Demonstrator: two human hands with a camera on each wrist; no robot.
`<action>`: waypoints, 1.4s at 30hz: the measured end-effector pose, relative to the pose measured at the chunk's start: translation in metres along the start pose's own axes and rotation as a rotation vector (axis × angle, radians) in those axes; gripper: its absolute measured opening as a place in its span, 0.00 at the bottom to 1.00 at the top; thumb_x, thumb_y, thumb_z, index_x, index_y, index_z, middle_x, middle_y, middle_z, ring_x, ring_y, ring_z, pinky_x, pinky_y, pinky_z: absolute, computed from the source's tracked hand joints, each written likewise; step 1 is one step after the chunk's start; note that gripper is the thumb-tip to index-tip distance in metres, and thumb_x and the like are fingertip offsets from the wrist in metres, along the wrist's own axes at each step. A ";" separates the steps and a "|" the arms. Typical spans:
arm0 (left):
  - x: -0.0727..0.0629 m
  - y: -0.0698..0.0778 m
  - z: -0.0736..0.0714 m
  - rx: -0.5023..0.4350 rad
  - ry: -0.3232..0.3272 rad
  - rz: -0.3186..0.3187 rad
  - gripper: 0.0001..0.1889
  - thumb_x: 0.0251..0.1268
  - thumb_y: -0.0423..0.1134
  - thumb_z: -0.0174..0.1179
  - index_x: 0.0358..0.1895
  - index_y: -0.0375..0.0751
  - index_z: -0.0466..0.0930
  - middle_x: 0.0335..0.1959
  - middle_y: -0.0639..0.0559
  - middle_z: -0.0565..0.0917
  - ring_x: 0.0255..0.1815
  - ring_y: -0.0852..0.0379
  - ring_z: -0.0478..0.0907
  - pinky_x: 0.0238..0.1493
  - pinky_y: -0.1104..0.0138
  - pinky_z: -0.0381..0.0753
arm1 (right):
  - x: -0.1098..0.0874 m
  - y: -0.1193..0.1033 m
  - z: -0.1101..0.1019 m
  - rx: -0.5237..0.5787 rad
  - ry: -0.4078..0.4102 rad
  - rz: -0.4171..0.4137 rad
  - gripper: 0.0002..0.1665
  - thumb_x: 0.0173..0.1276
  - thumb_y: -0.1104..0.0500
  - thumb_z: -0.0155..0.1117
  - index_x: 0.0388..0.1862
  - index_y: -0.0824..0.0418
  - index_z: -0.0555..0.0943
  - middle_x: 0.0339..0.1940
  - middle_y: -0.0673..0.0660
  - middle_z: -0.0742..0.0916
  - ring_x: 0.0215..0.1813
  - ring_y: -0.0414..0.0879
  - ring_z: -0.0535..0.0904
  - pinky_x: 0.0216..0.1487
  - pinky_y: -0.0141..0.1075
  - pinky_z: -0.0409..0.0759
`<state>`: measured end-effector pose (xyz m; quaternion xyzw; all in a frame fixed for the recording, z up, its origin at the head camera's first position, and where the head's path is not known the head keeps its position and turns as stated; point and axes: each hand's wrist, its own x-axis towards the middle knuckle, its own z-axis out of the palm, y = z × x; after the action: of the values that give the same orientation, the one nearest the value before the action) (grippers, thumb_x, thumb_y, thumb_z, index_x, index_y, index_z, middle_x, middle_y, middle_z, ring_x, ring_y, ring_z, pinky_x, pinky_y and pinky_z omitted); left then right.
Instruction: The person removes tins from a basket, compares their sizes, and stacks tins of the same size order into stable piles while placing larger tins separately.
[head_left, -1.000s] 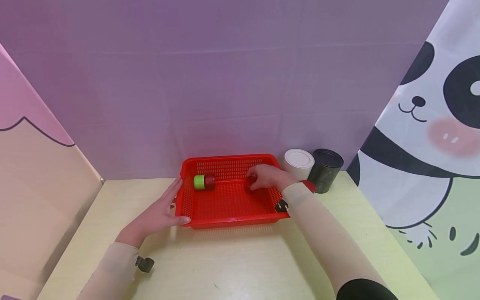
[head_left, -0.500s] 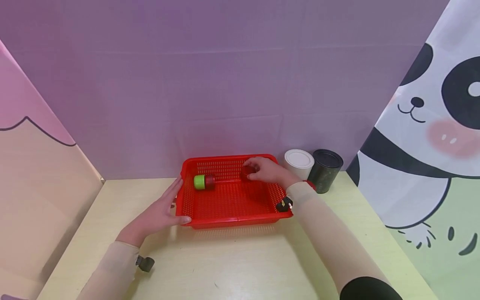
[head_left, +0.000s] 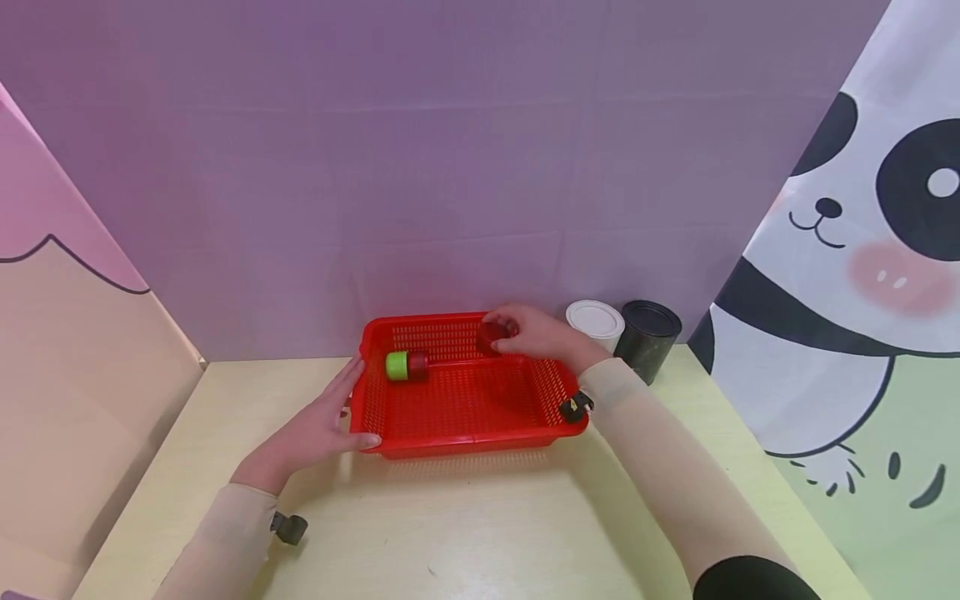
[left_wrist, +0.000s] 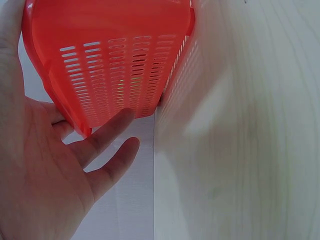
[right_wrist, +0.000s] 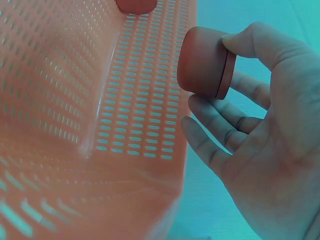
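Note:
A small dark red round jar (head_left: 489,338) with a lid is pinched between the thumb and fingers of my right hand (head_left: 534,333). In the right wrist view, the jar (right_wrist: 201,62) is tilted on its side, near the top edge of the red plastic basket (head_left: 465,440). My left hand (head_left: 315,435) rests against the basket's left end with fingers extended, the thumb on the front left corner of the rim. The left wrist view has its two lower fingers (left_wrist: 115,162) free of the basket wall. A small green and dark red cylinder (head_left: 398,366) lies inside the basket's left half.
Behind the right forearm, a white lidded can (head_left: 595,320) and a black lidded can (head_left: 650,333) stand side by side at the table's back. A purple backdrop (head_left: 450,167) rises behind the basket. The pale wooden table (head_left: 450,533) extends in front.
My right hand has moved back and slightly left with the jar, from over the basket's middle to its rear wall. The left hand has stayed on the basket's end.

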<state>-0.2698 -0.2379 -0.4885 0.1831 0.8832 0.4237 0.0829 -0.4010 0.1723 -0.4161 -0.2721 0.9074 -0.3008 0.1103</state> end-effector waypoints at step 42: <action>0.005 -0.003 -0.005 0.024 -0.008 0.012 0.66 0.63 0.53 0.81 0.94 0.52 0.39 0.94 0.50 0.42 0.84 0.36 0.61 0.60 0.45 0.90 | -0.122 0.042 -0.032 -0.048 0.360 -0.015 0.32 0.74 0.58 0.75 0.75 0.55 0.81 0.65 0.57 0.83 0.61 0.54 0.79 0.54 0.51 0.88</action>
<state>-0.2770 -0.2417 -0.4877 0.1909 0.8869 0.4127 0.0816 -0.3299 0.2850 -0.4116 -0.2233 0.9173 -0.3237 -0.0627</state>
